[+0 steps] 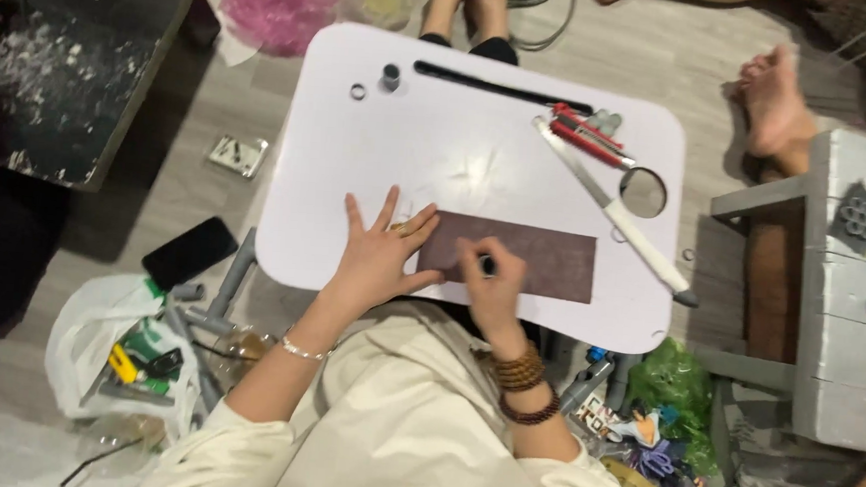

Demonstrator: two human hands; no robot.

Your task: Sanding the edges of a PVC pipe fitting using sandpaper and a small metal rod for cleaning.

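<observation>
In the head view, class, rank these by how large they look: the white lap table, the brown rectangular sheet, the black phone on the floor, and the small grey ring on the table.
1. White lap table
2. Brown rectangular sheet
3. Black phone
4. Small grey ring

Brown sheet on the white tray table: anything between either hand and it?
Nothing visible. The left hand lies flat at the left end of the brown sheet, fingers spread. The right hand rests on the sheet, holding a small dark object. Ruler and red cutter lie apart, further back.
</observation>
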